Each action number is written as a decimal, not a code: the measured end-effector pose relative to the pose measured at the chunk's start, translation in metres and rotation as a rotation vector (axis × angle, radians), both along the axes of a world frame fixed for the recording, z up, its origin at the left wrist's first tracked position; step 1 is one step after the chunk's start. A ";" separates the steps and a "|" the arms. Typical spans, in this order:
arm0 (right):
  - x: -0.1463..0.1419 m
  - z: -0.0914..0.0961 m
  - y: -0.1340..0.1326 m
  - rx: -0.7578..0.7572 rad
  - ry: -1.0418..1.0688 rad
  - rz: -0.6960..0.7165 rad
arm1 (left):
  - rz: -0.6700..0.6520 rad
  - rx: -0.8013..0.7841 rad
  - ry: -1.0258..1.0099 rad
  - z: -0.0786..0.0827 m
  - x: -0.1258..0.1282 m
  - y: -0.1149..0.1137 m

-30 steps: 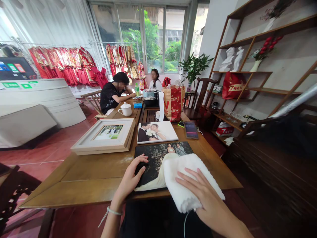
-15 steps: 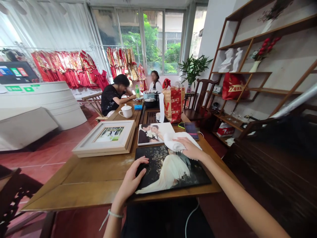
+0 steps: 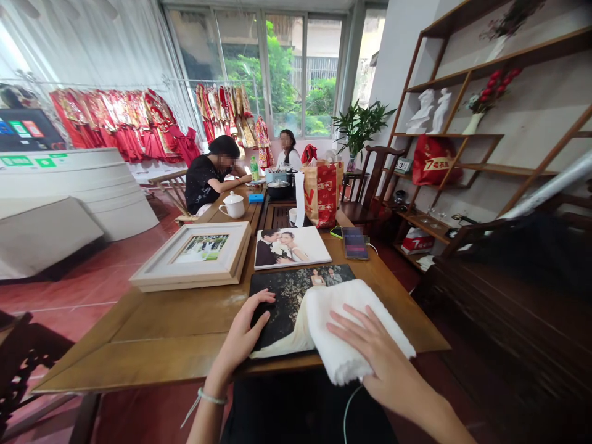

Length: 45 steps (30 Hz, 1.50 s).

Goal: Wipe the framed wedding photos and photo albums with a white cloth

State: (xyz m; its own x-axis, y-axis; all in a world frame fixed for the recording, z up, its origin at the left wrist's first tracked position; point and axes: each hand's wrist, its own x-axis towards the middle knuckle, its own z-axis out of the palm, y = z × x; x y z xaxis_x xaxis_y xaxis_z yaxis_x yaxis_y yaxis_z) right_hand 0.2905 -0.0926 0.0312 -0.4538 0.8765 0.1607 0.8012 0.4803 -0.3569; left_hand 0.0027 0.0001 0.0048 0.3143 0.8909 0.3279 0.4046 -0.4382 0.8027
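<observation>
A dark wedding photo panel (image 3: 282,302) lies flat at the near edge of the wooden table. My left hand (image 3: 247,327) rests on its left side, thumb and fingers apart. On the panel's right part lies a folded white towel (image 3: 340,302), its near corner hanging past the table edge. My right hand (image 3: 374,345) presses flat on top of this towel with the fingers spread. The towel hides much of the pale gown in the picture and the panel's right side.
Beyond the panel lie a white wedding photo (image 3: 296,248), a phone (image 3: 356,245) and a stack of pale frames (image 3: 194,256). Farther back are a lidded white mug (image 3: 234,206) and a red-and-brown paper bag (image 3: 321,194). Two people sit at the far end.
My right hand has drawn the white towel from the panel's far edge towards me, to its near right. The pictured couple's upper bodies now show. My left hand stays on the panel.
</observation>
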 end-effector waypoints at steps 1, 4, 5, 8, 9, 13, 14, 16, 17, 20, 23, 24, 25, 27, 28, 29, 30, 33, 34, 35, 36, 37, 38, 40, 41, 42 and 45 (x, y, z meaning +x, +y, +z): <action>-0.001 0.001 -0.007 -0.013 0.005 0.020 | 0.001 -0.002 0.005 0.001 0.000 0.000; -0.001 0.005 -0.008 -0.051 0.023 0.070 | 0.010 -0.018 0.026 0.003 0.001 -0.001; -0.001 0.006 -0.001 -0.061 0.029 0.079 | 0.013 -0.025 0.030 0.003 0.000 -0.001; 0.002 0.009 0.035 -0.076 0.033 0.098 | 0.016 -0.041 0.034 0.003 -0.001 -0.002; 0.002 0.010 0.051 -0.077 0.029 0.105 | 0.016 -0.045 0.032 0.003 -0.002 -0.002; 0.000 0.016 0.110 -0.088 -0.012 0.108 | 0.016 -0.044 0.016 0.003 -0.001 -0.001; -0.003 0.017 0.121 -0.094 -0.025 0.093 | 0.017 -0.042 0.009 0.003 -0.001 -0.001; -0.009 0.019 0.135 -0.099 -0.058 0.049 | 0.018 -0.040 0.000 0.003 -0.001 -0.001; -0.013 0.018 0.137 -0.095 -0.074 0.029 | 0.019 -0.041 -0.004 0.003 -0.001 -0.001; -0.027 0.016 0.122 -0.060 -0.109 0.002 | 0.016 -0.044 -0.005 0.001 -0.001 -0.001; -0.038 0.012 0.082 -0.040 -0.113 0.018 | 0.018 -0.036 -0.011 0.000 -0.001 -0.001; -0.040 0.011 0.066 -0.042 -0.108 0.029 | 0.018 -0.031 -0.011 0.000 -0.001 0.000; -0.042 0.011 0.050 -0.049 -0.101 0.046 | 0.017 -0.027 -0.011 -0.001 -0.001 0.000; -0.042 0.010 0.019 -0.073 -0.080 0.096 | 0.016 -0.022 -0.007 -0.001 -0.001 0.000; -0.041 0.011 0.007 -0.091 -0.067 0.124 | 0.016 -0.021 -0.005 -0.001 -0.001 0.000; -0.039 0.012 -0.003 -0.110 -0.054 0.152 | 0.015 -0.021 -0.004 -0.001 -0.001 0.000; -0.036 0.013 -0.010 -0.128 -0.041 0.175 | 0.013 -0.023 -0.003 -0.002 -0.002 0.000; -0.028 0.015 -0.011 -0.156 -0.006 0.199 | 0.006 -0.027 -0.002 -0.002 -0.002 0.000; -0.026 0.016 -0.005 -0.156 -0.001 0.190 | 0.005 -0.027 -0.003 -0.002 -0.002 0.000; -0.024 0.016 0.004 -0.153 0.001 0.173 | 0.006 -0.026 -0.005 -0.002 -0.002 0.000; -0.022 0.016 0.015 -0.149 -0.004 0.148 | 0.006 -0.025 -0.007 -0.001 -0.003 0.000; -0.020 0.016 0.028 -0.144 -0.012 0.119 | 0.007 -0.023 -0.009 -0.001 -0.003 0.000; -0.019 0.016 0.042 -0.137 -0.023 0.083 | 0.008 -0.022 -0.010 -0.001 -0.003 0.000; -0.019 0.017 0.074 -0.134 -0.050 0.006 | 0.010 -0.020 -0.014 0.000 -0.003 -0.001; -0.020 0.019 0.089 -0.143 -0.066 -0.033 | 0.012 -0.020 -0.017 0.001 -0.003 -0.001; -0.021 0.020 0.104 -0.160 -0.082 -0.067 | 0.014 -0.020 -0.021 0.001 -0.002 0.000; -0.032 0.024 0.136 -0.187 -0.106 -0.127 | 0.013 -0.026 -0.022 0.001 -0.002 0.000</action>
State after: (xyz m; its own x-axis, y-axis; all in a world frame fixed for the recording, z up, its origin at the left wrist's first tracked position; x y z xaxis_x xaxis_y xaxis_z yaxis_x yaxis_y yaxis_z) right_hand 0.2590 0.0434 0.0556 -0.3435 0.9377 -0.0523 0.8888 0.3066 -0.3405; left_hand 0.0006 0.0003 0.0056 0.2954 0.9032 0.3113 0.3928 -0.4119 0.8222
